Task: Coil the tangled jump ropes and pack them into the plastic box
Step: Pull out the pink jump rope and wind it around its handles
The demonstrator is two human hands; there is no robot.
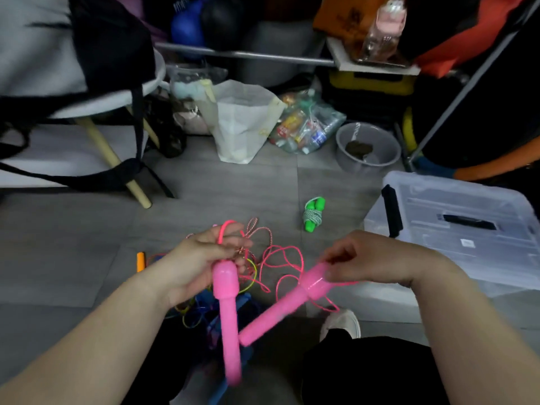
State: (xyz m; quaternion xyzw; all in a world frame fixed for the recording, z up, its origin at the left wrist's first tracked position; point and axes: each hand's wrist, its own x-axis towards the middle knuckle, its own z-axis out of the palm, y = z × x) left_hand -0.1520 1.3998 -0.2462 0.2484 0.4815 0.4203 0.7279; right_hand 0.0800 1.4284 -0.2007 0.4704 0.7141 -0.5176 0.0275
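Left grip (pixel 201 261) holds one pink handle (pixel 225 299), right grip (pixel 374 258) pinches the other handle (pixel 280 311); their loose rope (pixel 287 260) lies between both grips

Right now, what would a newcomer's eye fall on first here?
Bright pink stands out in the middle: the left hand grips an upright handle, the right hand pinches a slanted handle. Behind them a coiled green rope lies on the floor, and the clear box stands closed at right.
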